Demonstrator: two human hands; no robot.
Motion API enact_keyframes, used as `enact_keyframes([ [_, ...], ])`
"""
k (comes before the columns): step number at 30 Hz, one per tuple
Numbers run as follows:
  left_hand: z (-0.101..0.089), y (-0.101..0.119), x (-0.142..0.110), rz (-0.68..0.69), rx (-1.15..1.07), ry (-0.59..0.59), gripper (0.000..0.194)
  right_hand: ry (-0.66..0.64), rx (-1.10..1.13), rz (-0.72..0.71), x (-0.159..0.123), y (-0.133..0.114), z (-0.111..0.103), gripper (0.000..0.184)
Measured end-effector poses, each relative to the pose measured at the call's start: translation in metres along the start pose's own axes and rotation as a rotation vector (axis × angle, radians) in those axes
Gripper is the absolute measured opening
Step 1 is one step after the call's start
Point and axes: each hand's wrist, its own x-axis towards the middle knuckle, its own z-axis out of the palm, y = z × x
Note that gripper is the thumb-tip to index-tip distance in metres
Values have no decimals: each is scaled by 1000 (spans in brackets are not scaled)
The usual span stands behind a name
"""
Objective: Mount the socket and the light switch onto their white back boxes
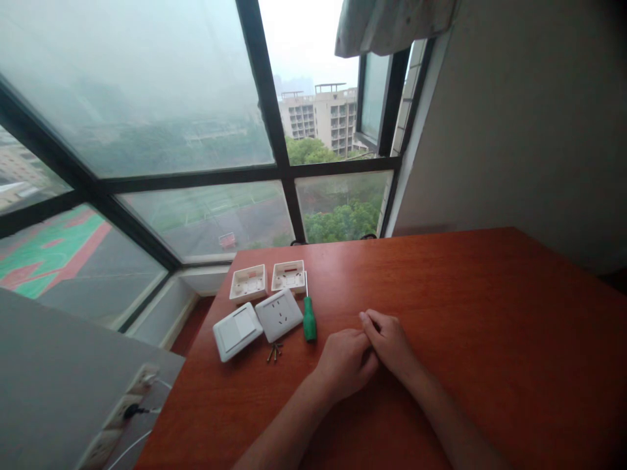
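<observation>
My left hand [344, 363] and my right hand [388, 339] rest together on the table, touching at the fingers. Both are closed with their fingers curled, and no object shows in either. Left of them lies a screwdriver [309, 321] with a green handle, its shaft pointing away from me. Beside it are a white socket panel [279, 315] and a white switch panel [238, 331], both face up. Several small screws [274, 353] lie in front of the panels. Behind them sit two open white mounting boxes, a left box [248, 283] and a right box [289, 277].
The reddish-brown wooden table [441, 287] reaches to a dark-framed window [289, 173] and a wall [514, 130] on the right. At lower left, below the table's edge, wall sockets [120, 412] have a black plug [131, 410] and white cables.
</observation>
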Motion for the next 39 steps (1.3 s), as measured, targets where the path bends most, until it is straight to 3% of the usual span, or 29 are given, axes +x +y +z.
enact_keyframes([
  [39, 0, 0, 0, 2, 32, 6, 10, -26, 5, 19, 0, 1, 1, 38],
])
